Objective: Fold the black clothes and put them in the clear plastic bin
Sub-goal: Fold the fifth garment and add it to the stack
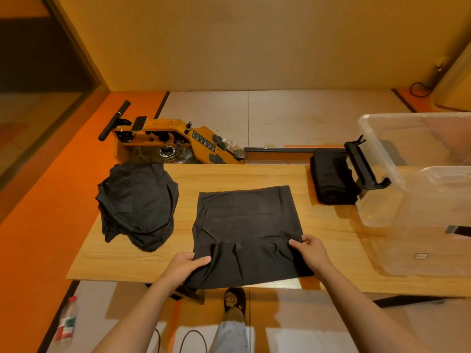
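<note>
A black garment (246,220) lies flat in the middle of the wooden table (331,240), its near part lifted into a fold. My left hand (187,266) pinches the fold's left edge and my right hand (309,249) pinches its right edge. A loose pile of black clothes (137,202) sits at the table's left. A folded black stack (330,177) rests at the back right, beside the clear plastic bin (382,174), which stands on the table's right end and looks to hold no clothes.
A wooden rowing machine (173,141) lies on the floor behind the table, its black rail end (364,164) next to the bin. A plastic bottle (66,319) stands on the floor at lower left. My leg and shoe (234,300) show below the table edge.
</note>
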